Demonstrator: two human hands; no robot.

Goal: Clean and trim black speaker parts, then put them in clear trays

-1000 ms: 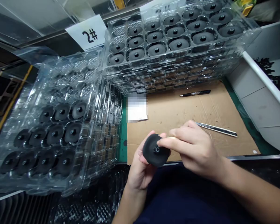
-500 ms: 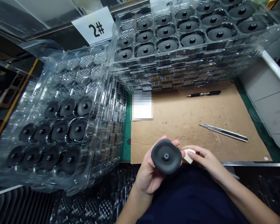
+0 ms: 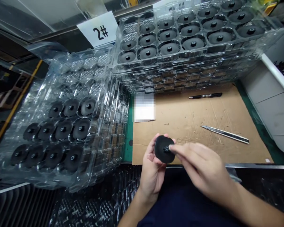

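My left hand (image 3: 151,171) is wrapped round the edge of a round black part (image 3: 161,155), a shallow disc with a short hollow post in its middle. The disc is tilted, its post side towards me and to the right. My right hand (image 3: 204,162) is closed, its fingertips pinched together against the disc beside the post. Whatever lies between those fingers is hidden; the cream-coloured block from the earlier frame does not show now. Both hands are over the near edge of a brown cardboard sheet (image 3: 180,123).
Clear plastic trays (image 3: 104,126) with similar black discs are stacked at left, and another stack of trays (image 3: 189,55) stands behind. On the cardboard lie a pen (image 3: 205,96), a utility knife (image 3: 226,134) and a blurred white paper (image 3: 144,113). A "2#" sign (image 3: 99,30) stands behind.
My right hand has moved left and up onto the disc's face, and the cream block it held has gone from sight. My left hand has turned the disc to the right.
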